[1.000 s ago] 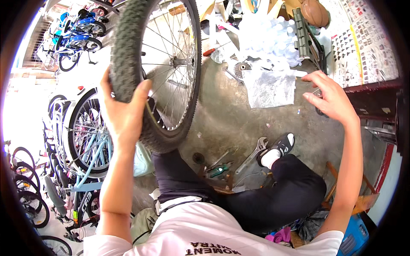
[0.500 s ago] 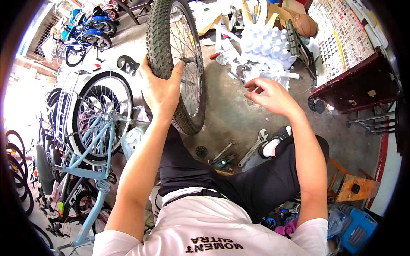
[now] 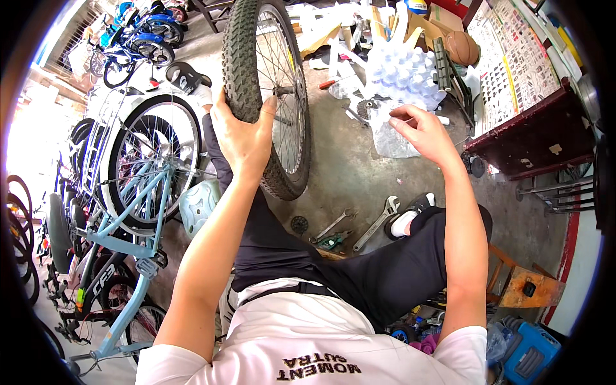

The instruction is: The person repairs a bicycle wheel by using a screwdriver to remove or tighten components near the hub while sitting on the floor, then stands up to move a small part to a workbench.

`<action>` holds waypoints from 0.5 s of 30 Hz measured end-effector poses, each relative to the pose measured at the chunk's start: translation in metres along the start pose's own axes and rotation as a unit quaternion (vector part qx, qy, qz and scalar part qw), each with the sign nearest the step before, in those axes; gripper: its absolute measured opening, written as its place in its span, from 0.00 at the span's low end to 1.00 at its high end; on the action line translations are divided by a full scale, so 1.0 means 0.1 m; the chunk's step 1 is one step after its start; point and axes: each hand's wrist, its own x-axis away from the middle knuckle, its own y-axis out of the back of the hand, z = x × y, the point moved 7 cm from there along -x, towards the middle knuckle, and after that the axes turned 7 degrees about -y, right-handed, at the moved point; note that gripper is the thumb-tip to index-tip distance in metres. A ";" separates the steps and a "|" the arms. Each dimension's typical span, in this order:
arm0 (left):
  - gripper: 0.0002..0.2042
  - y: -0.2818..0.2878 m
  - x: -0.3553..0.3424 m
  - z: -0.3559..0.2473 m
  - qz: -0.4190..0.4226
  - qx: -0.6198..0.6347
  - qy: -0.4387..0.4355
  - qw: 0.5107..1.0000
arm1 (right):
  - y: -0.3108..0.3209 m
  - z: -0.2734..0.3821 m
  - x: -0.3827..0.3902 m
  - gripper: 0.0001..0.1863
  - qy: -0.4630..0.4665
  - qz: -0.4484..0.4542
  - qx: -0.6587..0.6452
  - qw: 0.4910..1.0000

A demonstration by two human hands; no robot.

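My left hand is wrapped round the knobby black tyre of a bicycle wheel. The wheel stands upright, its spokes and hub on the right side. Over the floor to the right, my right hand has its fingertips pinched together at a clear plastic bag, which spreads beneath them. Beside the bag lies a toothed sprocket. Between my legs rest an adjustable wrench, a smaller wrench, green-handled pliers and a round black part.
A light-blue bicycle stands at the left with a pale blue helmet next to it. Wrapped clear bottles and a basketball are at the back. A dark red cabinet stands right, and a blue case lies lower right.
My right hand has moved up and right, and the plastic bag now spreads out under its fingers. My left hand keeps its hold on the wheel. My left foot has come into view.
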 end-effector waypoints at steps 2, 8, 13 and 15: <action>0.41 0.00 0.01 -0.03 -0.001 0.003 -0.005 1.000 | 0.02 0.02 0.01 0.16 0.009 -0.010 0.014 1.000; 0.41 -0.04 0.10 -0.09 0.009 -0.020 0.015 1.000 | 0.07 0.08 0.01 0.17 0.026 -0.024 0.045 0.998; 0.41 -0.08 0.20 -0.21 -0.004 -0.001 -0.028 1.000 | 0.02 0.13 -0.03 0.18 0.055 -0.045 -0.009 0.997; 0.42 -0.12 0.30 -0.30 -0.001 0.005 -0.038 0.999 | -0.05 0.24 -0.04 0.22 0.103 -0.047 -0.115 0.987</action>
